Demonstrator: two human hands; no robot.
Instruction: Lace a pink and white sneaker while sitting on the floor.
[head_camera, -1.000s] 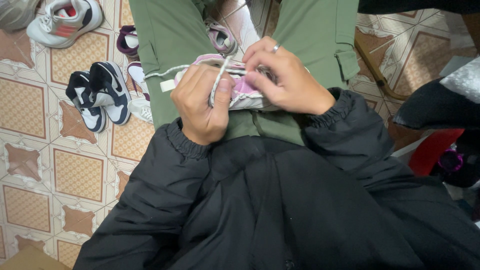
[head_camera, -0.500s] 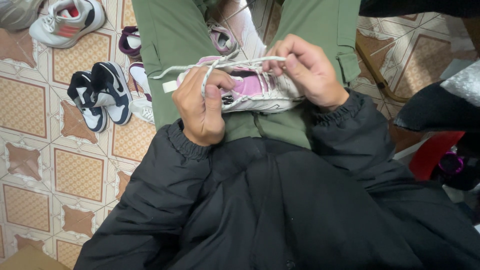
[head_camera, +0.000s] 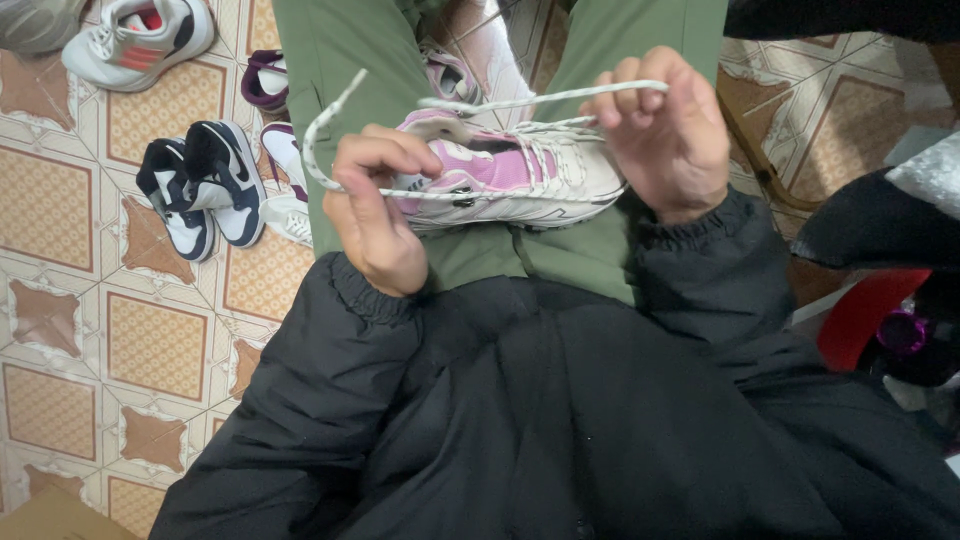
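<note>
A small white and pink sneaker (head_camera: 510, 178) lies on its side across my lap, on green trousers (head_camera: 560, 255). My left hand (head_camera: 375, 215) pinches one end of its white shoelace (head_camera: 325, 130), which curls up and to the left. My right hand (head_camera: 670, 135) grips the other lace end, stretched taut above the shoe, while the fingers rest against the shoe's toe end. Both arms are in black jacket sleeves.
On the patterned tile floor at left stand a pair of black and white sneakers (head_camera: 200, 185), a white sneaker with a red lining (head_camera: 140, 40) and purple and white shoes (head_camera: 270, 90). A red object (head_camera: 860, 310) and dark items lie at right.
My hands have drawn apart, pulling the lace ends out to each side. The sneaker, earlier covered by my hands, now shows between them.
</note>
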